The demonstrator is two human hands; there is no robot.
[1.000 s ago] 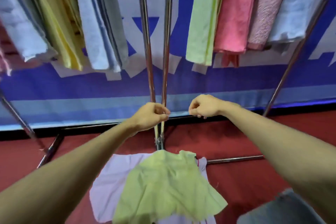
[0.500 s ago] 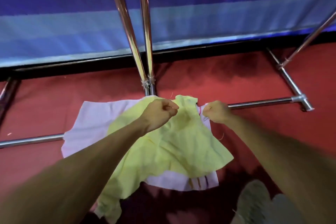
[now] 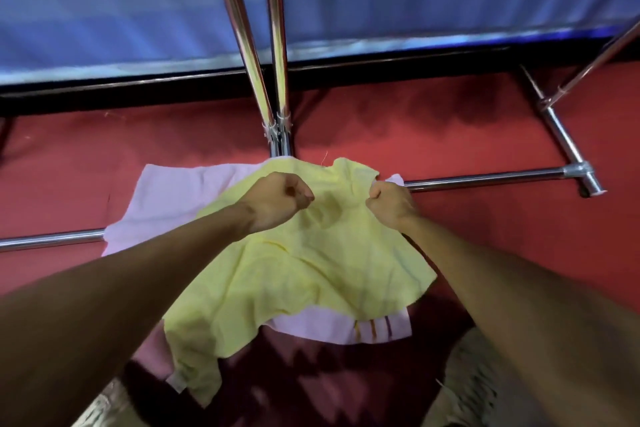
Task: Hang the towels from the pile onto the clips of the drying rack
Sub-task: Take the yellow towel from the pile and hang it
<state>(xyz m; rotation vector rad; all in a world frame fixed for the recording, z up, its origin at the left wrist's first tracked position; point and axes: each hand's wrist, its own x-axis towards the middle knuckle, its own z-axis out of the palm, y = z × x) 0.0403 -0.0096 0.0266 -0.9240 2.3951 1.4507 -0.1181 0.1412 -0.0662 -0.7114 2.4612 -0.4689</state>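
forearms reach from the lower corners to mid-frame. a second ago both fists were up by the drying rack's uprights [image 3: 277, 45], with hung towels across the top. now the view has dropped to the red floor [image 3: 450, 135] and the hands are down at the pile. left hand [image 3: 277, 199], at centre, is a closed fist just above the yellow towel [image 3: 311, 274], holding nothing, with its shadow on the cloth. right hand [image 3: 389, 201], centre right, is curled at that towel's far edge; i cannot tell whether it pinches the cloth. yellow towel lies crumpled on a pink towel [image 3: 180, 194] across the rack's floor bar [image 3: 485, 178]. the next pick-up is probably starting. clips are out of view.
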